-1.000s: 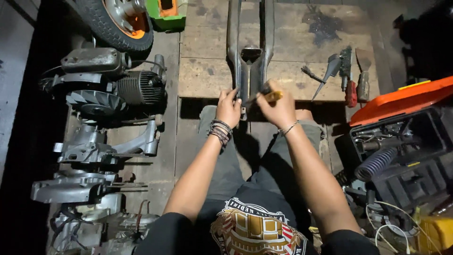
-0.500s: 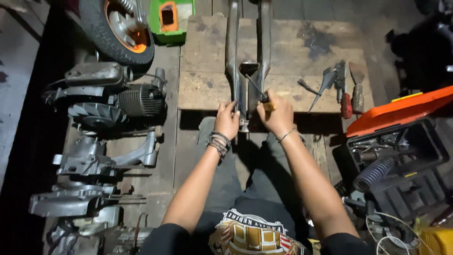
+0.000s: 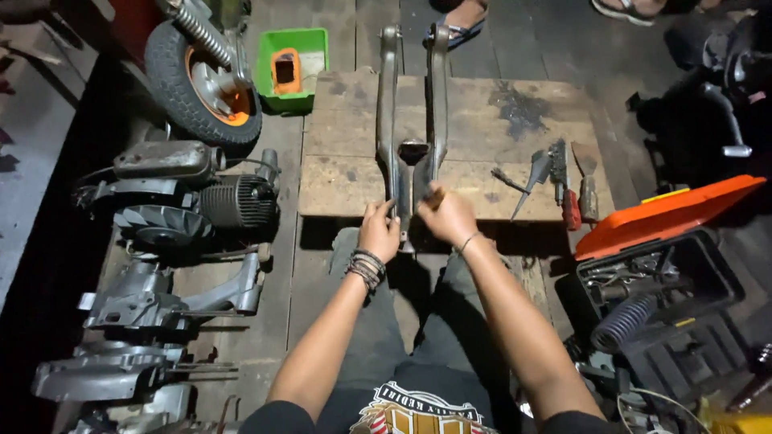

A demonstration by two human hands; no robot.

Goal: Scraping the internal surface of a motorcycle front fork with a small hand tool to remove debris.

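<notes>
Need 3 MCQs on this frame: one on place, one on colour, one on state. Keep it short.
1. Where does the forked metal frame part lie?
A. on the wooden board
B. in the toolbox
C. on the engines

2. What colour is the open toolbox lid?
A. blue
B. orange
C. white

3. What are the hands doing?
A. both hang free
B. only one touches the part
C. both are on the part's near end

Key:
1 A: the part runs lengthwise over the wooden board.
2 B: the lid is orange, above the black toolbox.
3 C: the left hand and the right hand both grip the near end; whether the right hand also holds a tool cannot be told.
</notes>
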